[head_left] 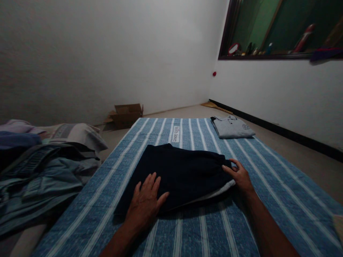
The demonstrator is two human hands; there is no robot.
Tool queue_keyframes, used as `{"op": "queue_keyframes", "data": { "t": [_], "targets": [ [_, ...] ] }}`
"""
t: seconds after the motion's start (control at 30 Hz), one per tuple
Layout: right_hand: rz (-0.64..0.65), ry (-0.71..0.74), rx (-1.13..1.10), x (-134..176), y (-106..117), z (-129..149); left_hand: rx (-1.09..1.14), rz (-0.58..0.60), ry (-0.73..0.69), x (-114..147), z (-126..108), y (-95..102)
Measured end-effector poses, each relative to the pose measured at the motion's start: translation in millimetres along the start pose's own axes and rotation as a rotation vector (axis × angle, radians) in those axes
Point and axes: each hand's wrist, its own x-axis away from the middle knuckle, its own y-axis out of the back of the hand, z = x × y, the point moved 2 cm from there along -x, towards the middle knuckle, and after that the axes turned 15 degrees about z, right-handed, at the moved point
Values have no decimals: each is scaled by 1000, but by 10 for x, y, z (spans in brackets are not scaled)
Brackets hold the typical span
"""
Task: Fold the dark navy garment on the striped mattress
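Dark navy pants (184,171) lie folded on a blue striped cloth (193,235), their gathered waistband toward the right and a light grey strip showing along the near edge. My left hand (146,198) rests flat on the left part of the pants with its fingers spread. At the right end, my right hand (238,175) pinches the waistband between thumb and fingers. What lies under the folded layers is hidden.
A folded grey polo shirt (233,127) lies at the cloth's far right corner. Piled clothes (48,171) are on the left, with jeans on top. Beyond the far edge stand an open cardboard box (125,116) and a broom (217,107) on the floor.
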Motion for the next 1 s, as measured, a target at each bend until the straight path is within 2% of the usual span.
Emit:
{"op": "queue_keyframes", "data": {
  "t": [0.13, 0.27, 0.5, 0.63, 0.73, 0.87, 1.0],
  "targets": [
    [-45, -5, 10, -6, -8, -6, 0, -21, -11, -4, 17, -33],
    [-13, -18, 45, -10, 4, -6, 2, -29, -11, -4, 13, -37],
    [-42, -15, 21, 1, -10, 7, 24, 14, -5, 10, -1, 33],
    [-29, -19, 99, 3, 4, 12, 101, 104, 5, -14, -12, 115],
    [-28, -26, 102, -3, 12, 5, 141, 158, -26, -77, -107, 241],
    [-8, -10, 55, -16, -19, -2, 160, 174, -138, -240, -333, 433],
    [-37, -1, 64, -13, -32, 11, 178, 185, -197, -418, -513, 477]
  ]
}}
